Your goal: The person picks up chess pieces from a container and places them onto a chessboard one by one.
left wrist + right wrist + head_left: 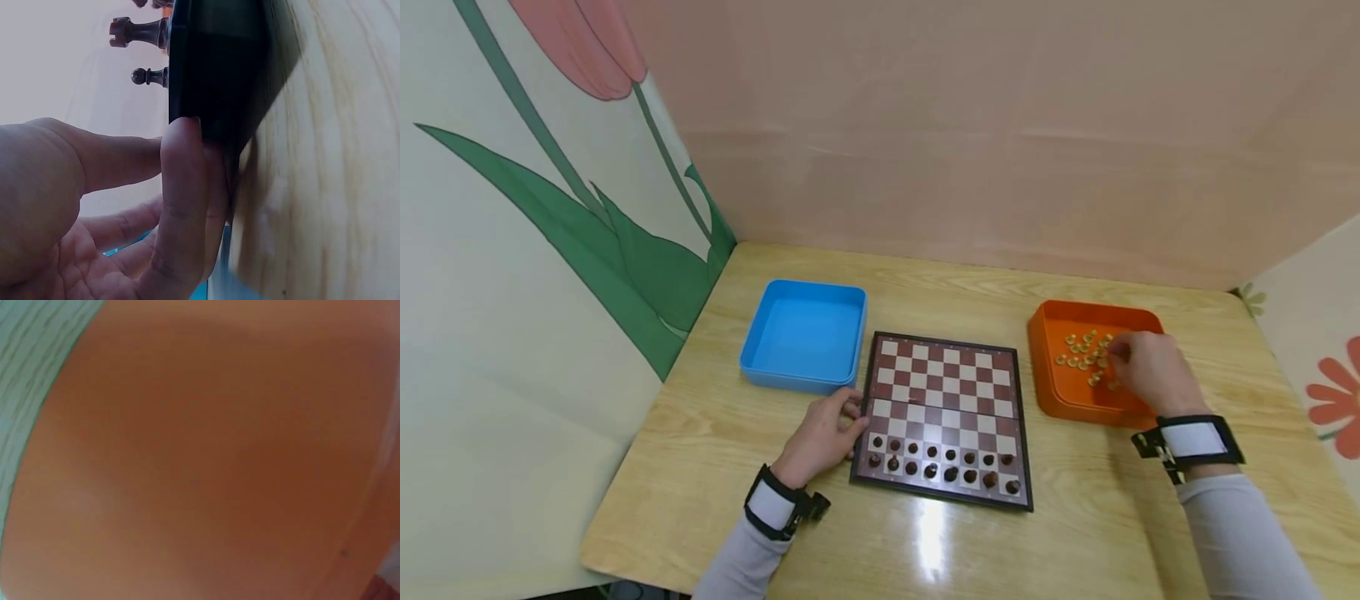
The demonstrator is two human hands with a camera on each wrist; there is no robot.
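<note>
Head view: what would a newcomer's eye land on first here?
The chessboard at the table's centre, with dark pieces filling its near two rows. The right hand reaches into the orange tray of pale pieces; the left hand touches the board's left edge.

Both my arms are in light grey long sleeves, pretty snug. Each wrist has a black strap with a white panel across the top, and a small black camera block clipped on the side. My left hand (822,435) and right hand (1153,372) are bare, no gloves.
</note>
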